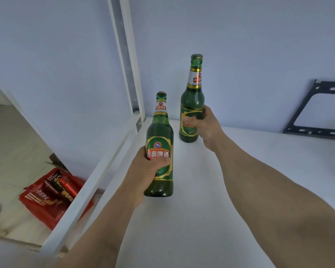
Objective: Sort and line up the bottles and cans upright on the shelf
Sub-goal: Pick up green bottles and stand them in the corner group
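The job looks barely begun: the white shelf (211,190) shows only 2 green bottles, and both are in hand, so nothing yet stands in a finished row. No cans are in view on it. Below the shelf's left edge, a red pack (52,194) lies on the floor, blurred; it may hold more to sort, but I cannot tell.

The left hand (149,173) wraps the near bottle (160,136) around its label, fingers and thumb curled tight round the glass. It is upright near the shelf's left rail; whether its base touches the shelf I cannot tell.

The right hand (203,122) has its grip closed round the far bottle (192,99) at the label, thumb across the front. This one is upright too, towards the back corner, base at or just above the shelf.

Left to do, by my reckoning: set both down side by side, then fetch the rest
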